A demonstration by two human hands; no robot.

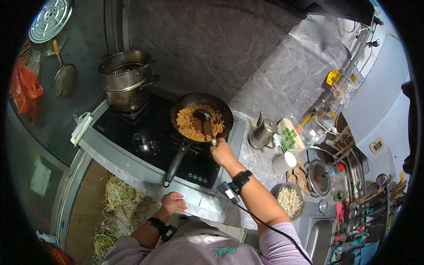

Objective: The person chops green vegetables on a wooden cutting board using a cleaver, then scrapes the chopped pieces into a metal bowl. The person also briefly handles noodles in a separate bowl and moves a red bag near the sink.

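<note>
My right hand (224,153) grips the handle of a metal ladle (206,120), its bowl resting among loose yellow-brown bits of food (186,118). I cannot tell exactly what the food is. It lies in a dark wok (228,112) on the right side of a black glass cooktop (132,145). The wok's black handle (175,165) points toward me, past the cooktop's front edge. Below that handle, at the front of the counter, my left hand (174,202) holds nothing, its fingers loosely bent and slightly apart.
A stacked steel steamer pot (127,78) occupies the left burner. Right of the cooktop stand a metal kettle (262,134), a noodle packet (293,134), a white cup (284,162) and a bowl of bean sprouts (290,200). A sink (319,238) lies lower right; green stalks (117,195) are lower left.
</note>
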